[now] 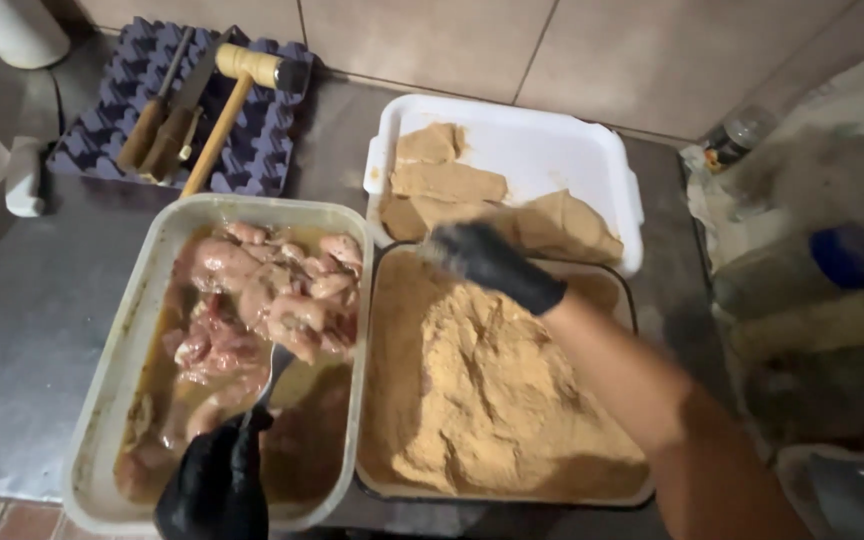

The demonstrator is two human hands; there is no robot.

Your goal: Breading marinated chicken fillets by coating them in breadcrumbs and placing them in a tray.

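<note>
Lower left of the frame, the gloved left hand [217, 480] has its fingers closed around a spoon [274, 375] in the meat tray [112, 400]. The right hand [487, 262], fingers loosely curled and holding nothing visible, hovers at centre over the crumb tray [377, 470].

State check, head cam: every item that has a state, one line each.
left hand: black glove, gripping utensil
utensil: head in marinade
meat tray: holds raw marinated pieces
crumb tray: heaped with breadcrumbs
right hand: black glove, blurred above the trays' edges
white tray: part filled with breaded cutlets
mallet: lying on foam mat
</note>
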